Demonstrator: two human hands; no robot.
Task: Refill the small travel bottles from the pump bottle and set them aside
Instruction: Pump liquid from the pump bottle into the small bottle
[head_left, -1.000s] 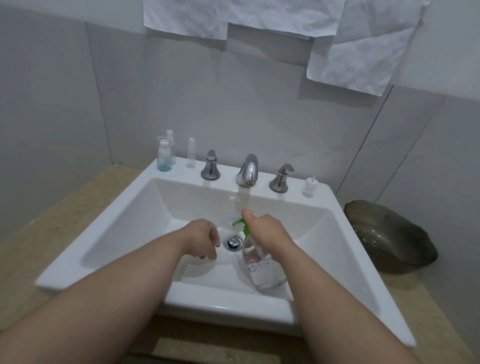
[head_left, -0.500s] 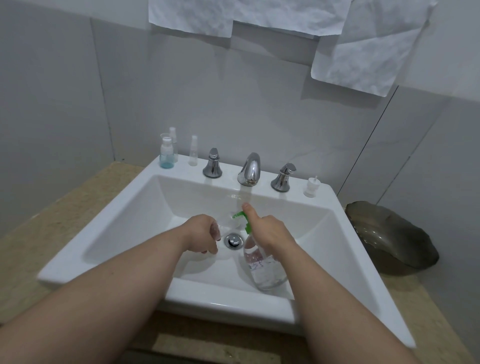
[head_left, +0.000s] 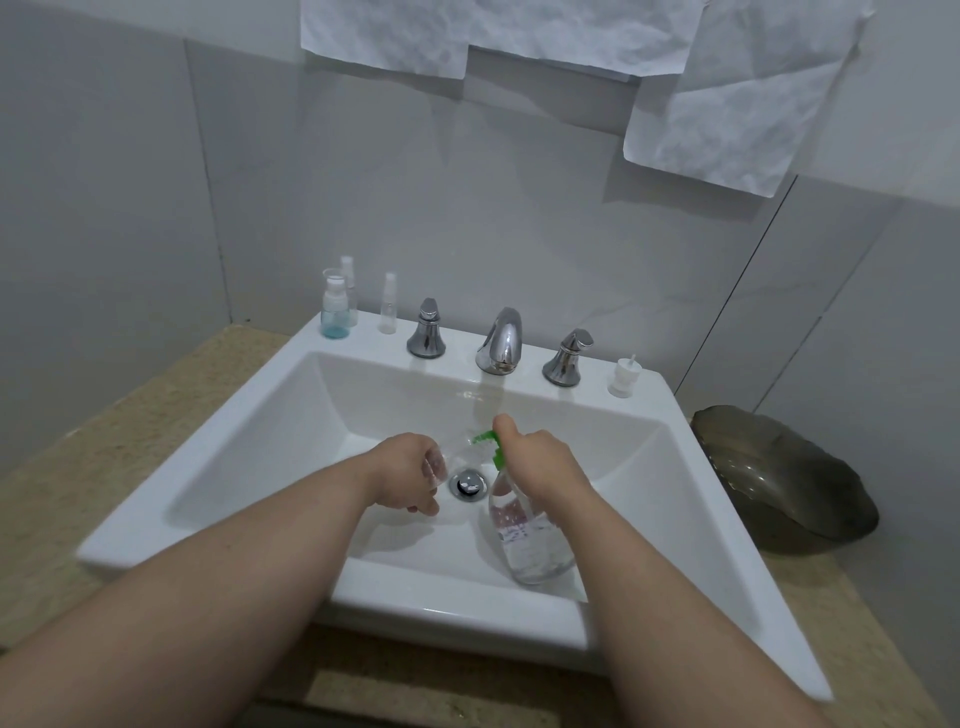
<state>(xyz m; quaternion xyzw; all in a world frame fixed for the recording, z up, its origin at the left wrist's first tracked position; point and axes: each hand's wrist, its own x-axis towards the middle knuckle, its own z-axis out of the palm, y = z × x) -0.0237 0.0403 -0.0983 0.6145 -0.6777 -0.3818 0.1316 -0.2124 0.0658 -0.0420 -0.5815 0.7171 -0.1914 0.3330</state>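
filling a travel bottle over the sink (head_left: 249, 415)
left hand (head_left: 410, 480) curls round a clear travel bottle (head_left: 435, 466) just left of the drain (head_left: 470, 484); right hand (head_left: 540, 467) grips the pump bottle (head_left: 530, 545) standing in the basin, thumb on its green top. other bottles (head_left: 332, 307) stand on the back left rim.

Four small travel bottles (head_left: 332, 307) (head_left: 348, 273) (head_left: 388, 306) (head_left: 434, 466), one pump bottle (head_left: 530, 543).
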